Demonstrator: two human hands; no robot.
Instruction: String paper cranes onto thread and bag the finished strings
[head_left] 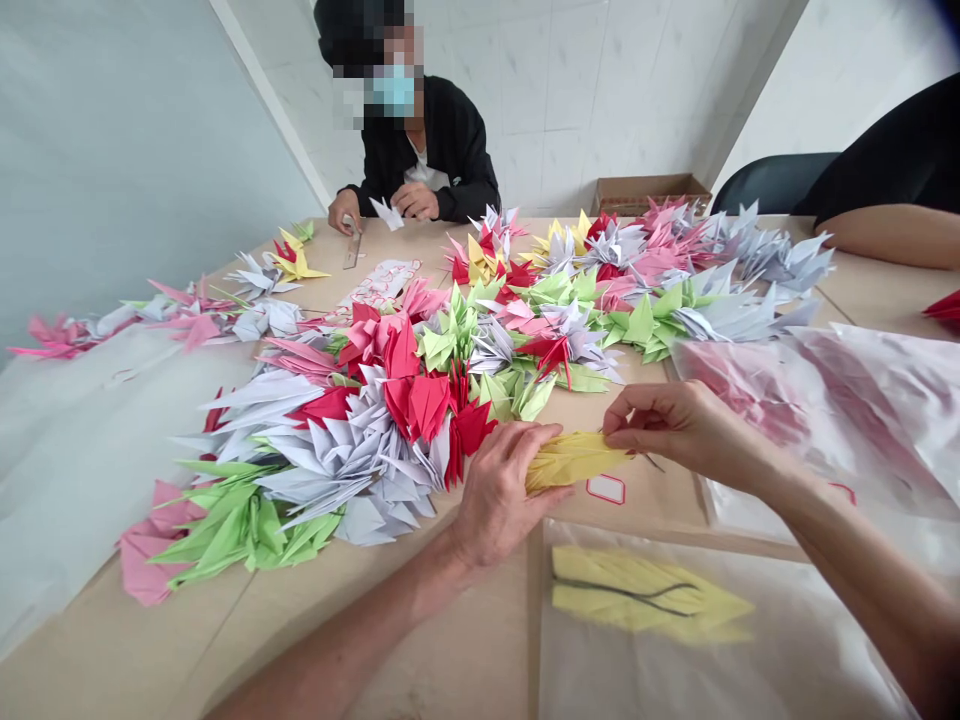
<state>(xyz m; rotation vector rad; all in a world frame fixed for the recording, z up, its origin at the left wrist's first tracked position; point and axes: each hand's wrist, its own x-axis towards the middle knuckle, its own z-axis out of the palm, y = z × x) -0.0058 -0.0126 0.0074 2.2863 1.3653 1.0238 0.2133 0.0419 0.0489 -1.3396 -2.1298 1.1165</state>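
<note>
Between my two hands, above the table, is a yellow bundle of folded paper pieces (pixel 574 458). My left hand (pixel 506 485) wraps round its left end, thumb below and fingers above. At its right end my right hand (pixel 660 425) pinches with thumb and fingertips; exactly what sits between them is hidden. A thin dark tie (pixel 654 463) shows on the table just under the right hand. Nearer to me, a translucent bag (pixel 622 680) holds more folded yellow paper (pixel 600 600) with a dark cord. A small red-bordered label (pixel 606 488) lies beneath the bundle.
A large heap of folded paper cranes (pixel 427 400) in red, pink, green and pale lilac spreads across the table (pixel 480 620). Translucent bags (pixel 817 400) with pink contents lie at right. A masked co-worker (pixel 450 140) folds white paper opposite. Another person's arm (pixel 885 235) rests at far right.
</note>
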